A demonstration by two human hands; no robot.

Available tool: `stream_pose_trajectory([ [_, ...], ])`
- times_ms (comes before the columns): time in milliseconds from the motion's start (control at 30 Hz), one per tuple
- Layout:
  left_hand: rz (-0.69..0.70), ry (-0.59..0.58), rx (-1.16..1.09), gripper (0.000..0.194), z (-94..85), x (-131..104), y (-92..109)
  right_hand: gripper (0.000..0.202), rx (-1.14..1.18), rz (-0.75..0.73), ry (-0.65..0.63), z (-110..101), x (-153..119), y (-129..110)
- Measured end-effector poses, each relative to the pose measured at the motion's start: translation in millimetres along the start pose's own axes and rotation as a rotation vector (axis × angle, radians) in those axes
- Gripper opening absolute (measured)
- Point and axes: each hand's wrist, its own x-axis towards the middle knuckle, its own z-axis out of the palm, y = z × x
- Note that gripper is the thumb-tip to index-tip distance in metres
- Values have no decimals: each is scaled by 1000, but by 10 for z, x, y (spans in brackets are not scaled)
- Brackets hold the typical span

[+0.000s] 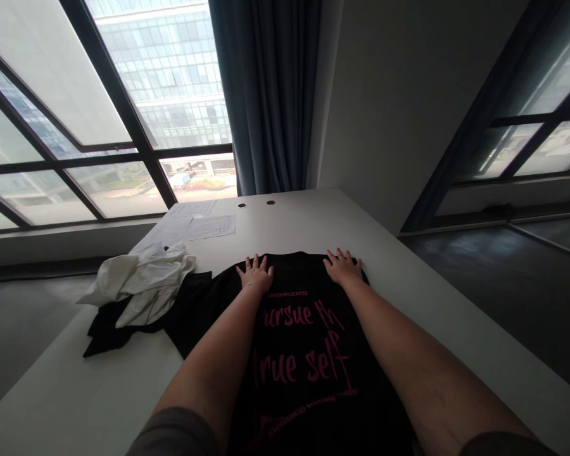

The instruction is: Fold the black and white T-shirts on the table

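Observation:
A black T-shirt (304, 342) with pink lettering lies spread over the white table, its collar end away from me. My left hand (255, 275) rests on its upper left part with the fingers spread. On the upper right shoulder lies my right hand (342, 267), fingers also apart. Neither hand grips the cloth. The left sleeve stretches out toward a crumpled white garment (145, 278), which lies on black cloth (109, 329) at the table's left side. My forearms cover parts of the shirt.
Sheets of paper (211, 226) lie on the white table (285, 228) at the far left. Two round holes are near its far edge. Behind stand a blue curtain (270, 95), a wall and large windows.

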Motion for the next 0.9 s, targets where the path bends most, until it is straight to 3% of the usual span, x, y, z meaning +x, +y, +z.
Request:
stream_pose_trajectory([
  [167, 6, 16, -12, 70, 13, -5, -16, 65, 39, 1, 24, -109, -103, 4],
  [300, 8, 33, -19, 71, 26, -1, -23, 70, 71, -5, 35, -140, -345, 235],
  [400, 9, 31, -29, 71, 21, -9, -18, 72, 5, -89, 3, 0, -693, 549],
  [533, 3, 25, -33, 70, -1, -22, -4, 66, -29, -203, 98, 230, -1262, 909],
  [733, 2, 35, -34, 69, -4, -23, -12, 62, 72, -337, 241, 210, -1843, 1062],
  [900, 6, 48, -35, 69, 3, -23, -22, 56, 117, -174, 354, 92, -1946, 1119],
])
